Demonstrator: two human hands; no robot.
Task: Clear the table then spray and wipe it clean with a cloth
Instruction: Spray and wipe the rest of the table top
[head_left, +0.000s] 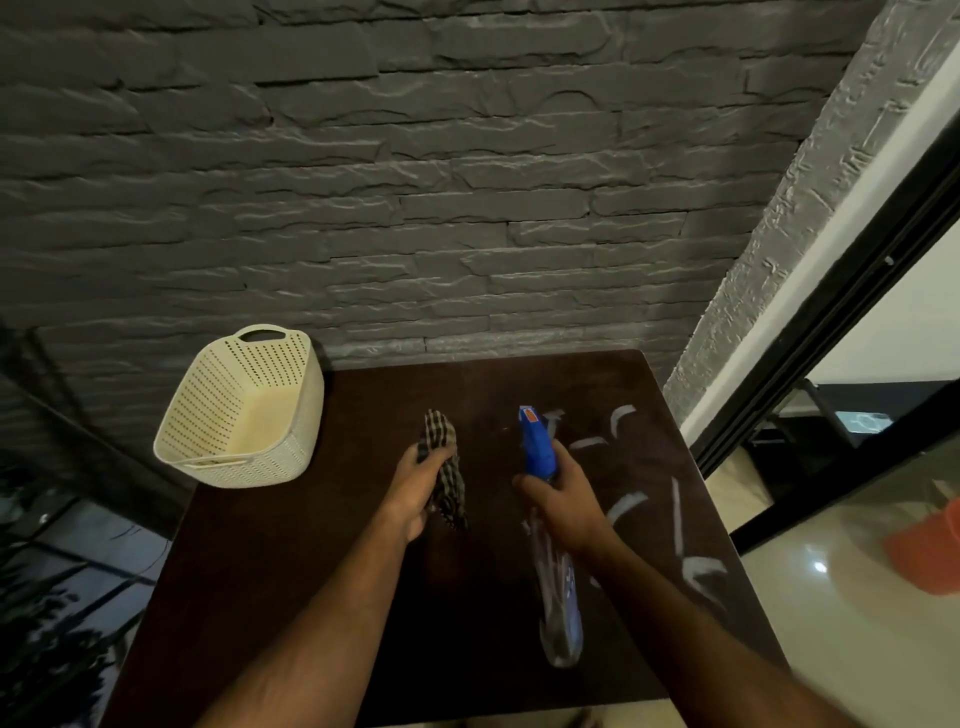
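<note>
Head cam: your left hand grips a checked cloth, fingers curled round it, over the middle of the dark wood table. Your right hand is wrapped round the neck of a spray bottle, blue trigger head pointing away from you, clear body hanging down twd the table's near edge. White scraps lie scattered on the table's right side. A cream perforated basket sits at the far left corner, partly overhanging. Grey stone wall behind.
</note>
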